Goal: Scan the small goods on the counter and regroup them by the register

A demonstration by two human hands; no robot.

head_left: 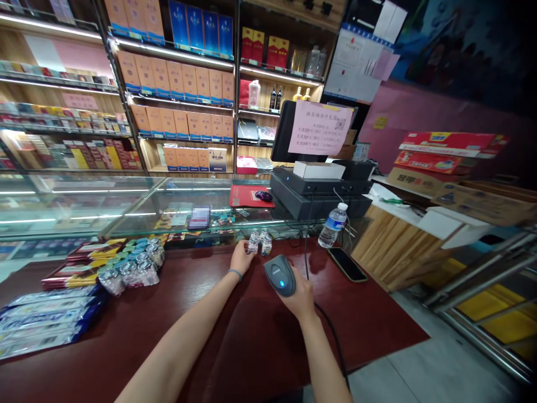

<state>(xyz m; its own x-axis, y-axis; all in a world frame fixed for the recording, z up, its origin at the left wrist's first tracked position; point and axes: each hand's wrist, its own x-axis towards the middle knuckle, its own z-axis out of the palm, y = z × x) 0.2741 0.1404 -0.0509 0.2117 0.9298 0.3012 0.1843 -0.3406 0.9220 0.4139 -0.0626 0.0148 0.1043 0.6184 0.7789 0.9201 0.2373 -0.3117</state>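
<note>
My right hand (302,294) is wrapped round a grey barcode scanner (277,274), which shows a lit blue spot on top; its cable runs down toward the front edge of the table. To its left, my left hand (242,257) has its fingers closed on a small clear jar (253,244) with a shiny lid. Just right of that jar stand other small jars (266,245) of the same kind, close together. More such jars (140,268) are grouped on the left of the dark red table (188,324).
Blue-and-white packets (46,319) and dark red and yellow packs (79,263) lie at the left. A water bottle (333,225) and a phone (347,264) sit at the right. Behind are a glass counter (138,210), a mouse (263,196) and a monitor (282,134) with a pink notice.
</note>
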